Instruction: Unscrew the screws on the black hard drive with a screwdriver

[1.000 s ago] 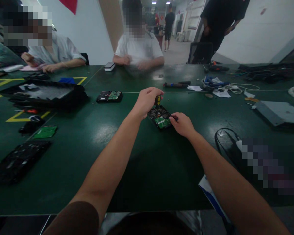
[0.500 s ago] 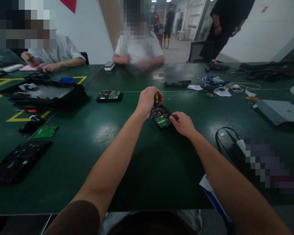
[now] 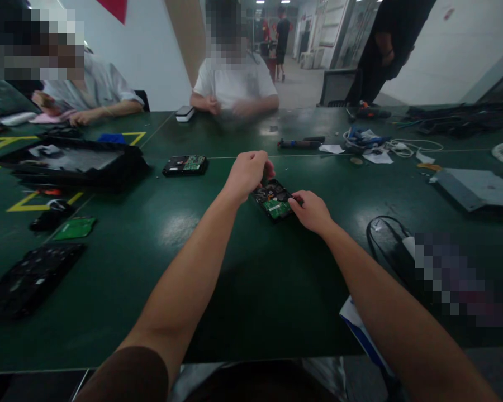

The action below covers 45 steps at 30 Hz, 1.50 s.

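Observation:
A hard drive (image 3: 276,205) with a green circuit board lies on the dark green table in front of me, turned at an angle. At its far left edge my left hand (image 3: 249,173) is closed over it, fingers curled downward. The yellow-and-black screwdriver seen in that hand a moment earlier is now mostly hidden behind the fingers. My right hand (image 3: 311,210) grips the drive's right edge between thumb and fingers. Another hard drive (image 3: 184,165) rests farther back to the left.
To the left are a black casing (image 3: 71,162), a green circuit board (image 3: 75,228) and a black flat unit (image 3: 33,276). A metal box (image 3: 478,188), cables (image 3: 366,137) and a dark tool (image 3: 299,143) lie right and back. A person (image 3: 235,84) sits opposite.
My left hand has shifted slightly left and turned, so the screwdriver's yellow handle no longer shows. My right hand keeps its hold on the drive. The whole view has slid slightly.

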Tool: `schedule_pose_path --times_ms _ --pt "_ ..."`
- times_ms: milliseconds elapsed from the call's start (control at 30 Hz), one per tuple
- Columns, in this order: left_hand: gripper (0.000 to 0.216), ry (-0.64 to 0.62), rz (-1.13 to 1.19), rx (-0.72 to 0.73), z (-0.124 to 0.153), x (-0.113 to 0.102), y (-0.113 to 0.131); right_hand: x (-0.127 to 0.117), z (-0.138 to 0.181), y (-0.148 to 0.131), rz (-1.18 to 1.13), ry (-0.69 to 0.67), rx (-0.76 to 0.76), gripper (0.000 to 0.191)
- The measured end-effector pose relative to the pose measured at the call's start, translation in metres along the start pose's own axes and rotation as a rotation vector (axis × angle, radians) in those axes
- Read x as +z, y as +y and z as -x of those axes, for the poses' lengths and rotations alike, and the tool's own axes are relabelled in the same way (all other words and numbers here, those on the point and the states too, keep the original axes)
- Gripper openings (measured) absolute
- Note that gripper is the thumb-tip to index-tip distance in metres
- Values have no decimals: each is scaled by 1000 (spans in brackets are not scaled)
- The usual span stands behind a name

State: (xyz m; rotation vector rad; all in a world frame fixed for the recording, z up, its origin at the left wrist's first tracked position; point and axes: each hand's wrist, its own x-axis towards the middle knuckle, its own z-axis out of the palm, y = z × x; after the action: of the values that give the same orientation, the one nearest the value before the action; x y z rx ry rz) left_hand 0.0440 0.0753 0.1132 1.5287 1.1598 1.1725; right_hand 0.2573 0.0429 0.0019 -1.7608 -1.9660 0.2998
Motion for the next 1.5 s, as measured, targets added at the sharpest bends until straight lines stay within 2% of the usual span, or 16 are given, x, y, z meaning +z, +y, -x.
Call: schedule_pose_path --times_ms 300,533,600,833,1100,1233,1367,1433,1500 --pt "15 -110 238 -102 4 10 0 0 1 0 -26 0 8 31" --pt "29 4 104 -19 0 9 -4 -4 2 -3 -14 -26 13 30" --pt "30 3 104 -7 0 8 -5 -5 2 -4 -9 -19 11 30" --pt "27 -109 131 -20 2 2 -1 -2 1 -2 -15 -10 10 29" --pt "18 -188 372 -142 3 6 0 -2 1 0 -28 -7 1 30" --pt "25 -156 198 -60 2 6 -2 -2 2 -2 -30 -11 14 30" --pt "37 -11 -93 140 -1 3 -4 -2 2 -3 -47 -3 20 29" --pt "40 11 -136 145 -1 1 -5 -2 2 -3 -40 -8 21 30" --pt "41 -25 -90 68 1 0 -3 -3 2 -3 -29 -13 17 30"
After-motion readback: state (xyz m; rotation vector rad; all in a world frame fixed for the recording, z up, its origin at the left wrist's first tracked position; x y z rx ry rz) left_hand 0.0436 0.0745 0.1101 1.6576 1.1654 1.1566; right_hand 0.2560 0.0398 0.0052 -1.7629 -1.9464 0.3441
